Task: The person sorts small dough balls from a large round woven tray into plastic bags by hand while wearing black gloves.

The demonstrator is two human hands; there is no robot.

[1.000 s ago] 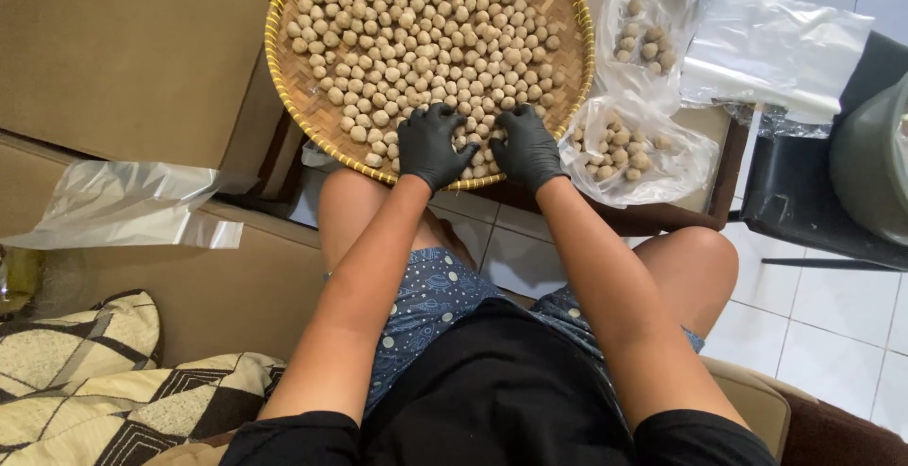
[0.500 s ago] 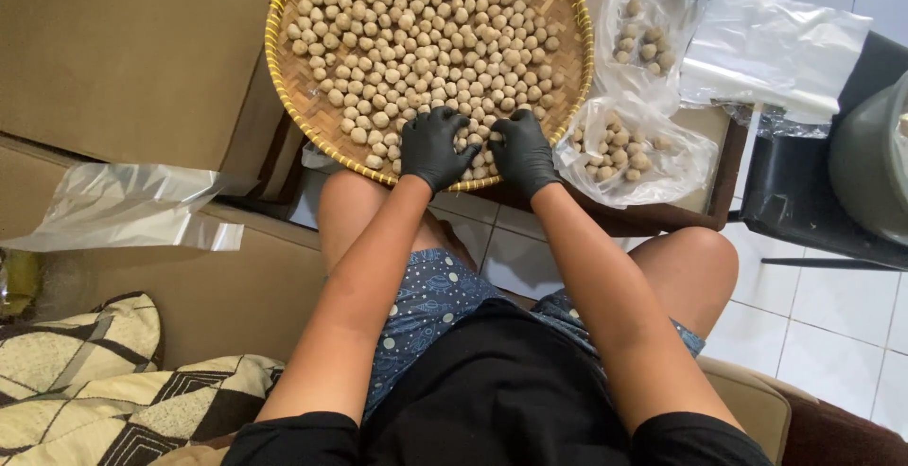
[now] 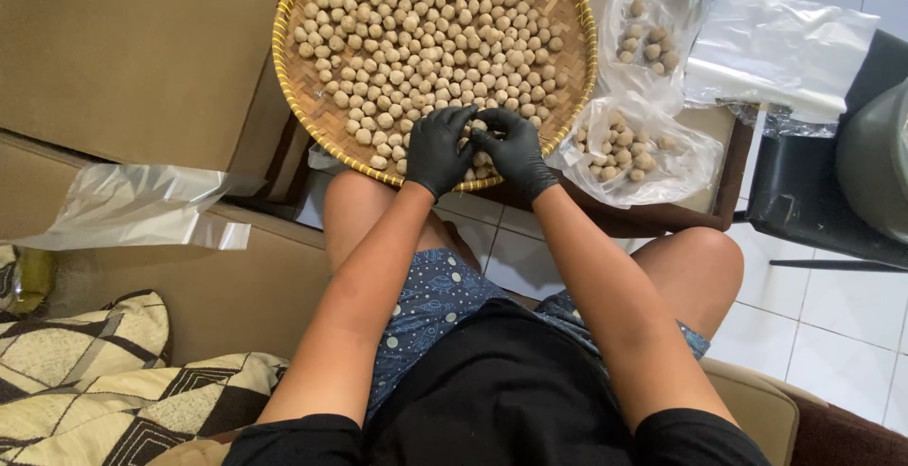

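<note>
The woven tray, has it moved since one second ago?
No. The woven tray lies in the same place against the wooden table edge and the plastic bag of balls beside it.

Illumination: bright, even, diffuse daylight. Shadows are soft, falling beneath the round woven bamboo tray (image 3: 312, 116). Mild glare appears on the clear plastic bags (image 3: 776, 45) and white floor tiles (image 3: 832, 324). Focus is sharp throughout; slight wide-angle edge distortion.

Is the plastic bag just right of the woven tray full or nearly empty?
Partly filled. The plastic bag holds a small cluster of pale balls at its bottom, with much slack clear film around them. Its mouth cannot be made out.
</note>
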